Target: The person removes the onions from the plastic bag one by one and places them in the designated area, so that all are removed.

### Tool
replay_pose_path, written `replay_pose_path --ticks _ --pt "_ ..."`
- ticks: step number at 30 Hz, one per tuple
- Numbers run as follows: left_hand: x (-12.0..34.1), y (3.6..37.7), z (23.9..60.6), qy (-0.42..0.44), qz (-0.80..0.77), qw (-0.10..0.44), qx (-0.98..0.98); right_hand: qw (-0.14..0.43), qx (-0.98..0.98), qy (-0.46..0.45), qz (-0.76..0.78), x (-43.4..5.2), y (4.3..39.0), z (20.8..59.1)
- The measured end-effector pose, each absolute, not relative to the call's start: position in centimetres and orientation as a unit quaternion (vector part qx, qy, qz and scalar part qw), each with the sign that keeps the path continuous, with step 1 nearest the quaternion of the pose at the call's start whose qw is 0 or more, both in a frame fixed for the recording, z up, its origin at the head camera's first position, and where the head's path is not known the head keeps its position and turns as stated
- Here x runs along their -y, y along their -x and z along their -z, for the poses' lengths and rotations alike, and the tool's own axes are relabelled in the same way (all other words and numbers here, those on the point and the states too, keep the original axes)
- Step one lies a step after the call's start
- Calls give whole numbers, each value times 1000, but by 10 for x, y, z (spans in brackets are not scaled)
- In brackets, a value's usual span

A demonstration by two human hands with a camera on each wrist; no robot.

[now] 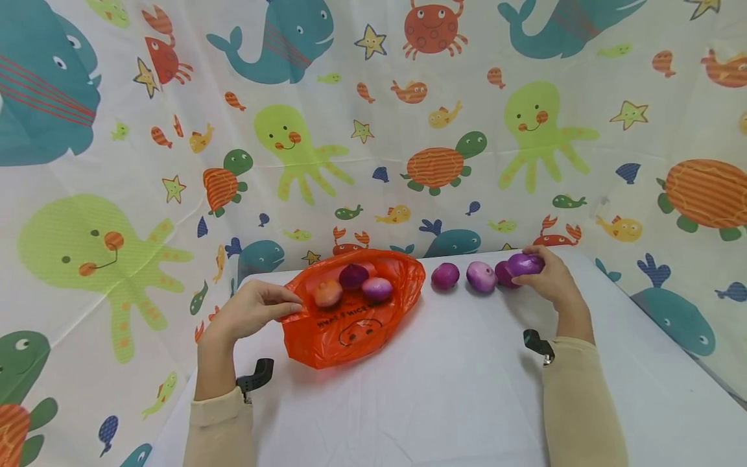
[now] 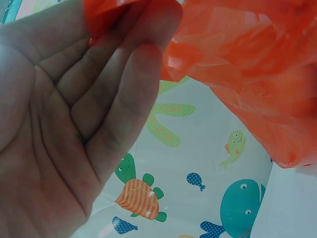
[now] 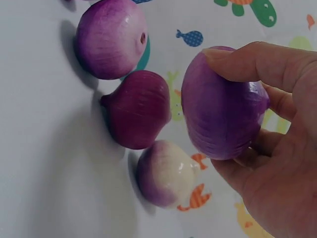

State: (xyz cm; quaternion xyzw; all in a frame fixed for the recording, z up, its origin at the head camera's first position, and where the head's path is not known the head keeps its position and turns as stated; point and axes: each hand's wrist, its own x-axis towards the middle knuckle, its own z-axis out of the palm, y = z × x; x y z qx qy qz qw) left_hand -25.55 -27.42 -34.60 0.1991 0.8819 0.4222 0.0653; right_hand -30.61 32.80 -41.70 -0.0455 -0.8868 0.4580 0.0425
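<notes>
Right hand is gripping a purple onion; left hand is pinching the orange bag rim. Keeping the mouth wide should help.

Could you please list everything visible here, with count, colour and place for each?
plastic bag: one, orange with dark print, lying open on the table left of centre.
onions in the bag: three, one orange-brown, one dark purple, one pale purple, at the bag's mouth.
onions on the table: three, purple, in a row right of the bag.
held onion: one, purple, at the right end of that row.
table: one, white.
backdrop cloth: one, white with sea-animal print, behind and beside the table.
left hand: fingers pinch the bag's edge.
right hand: fingers grip the held onion.
</notes>
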Motion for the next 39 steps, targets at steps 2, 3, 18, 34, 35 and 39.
replay_pose_path --ticks 2,3,18,34,35,39 --pt "274 255 346 -198 -423 66 -882 35 889 54 -454 -330 304 416" --pt "274 255 346 -198 -422 66 -882 32 889 57 -453 -331 303 416" --pt "275 255 347 -201 -422 63 -882 3 888 89 -452 -343 297 419" --pt "274 254 345 -197 -419 62 -884 -11 883 120 -454 -361 292 426" --pt "274 254 345 -198 -419 62 -884 -15 883 120 -453 -362 292 427" --pt "274 254 345 -199 -419 62 -883 -25 886 122 -447 -366 291 430"
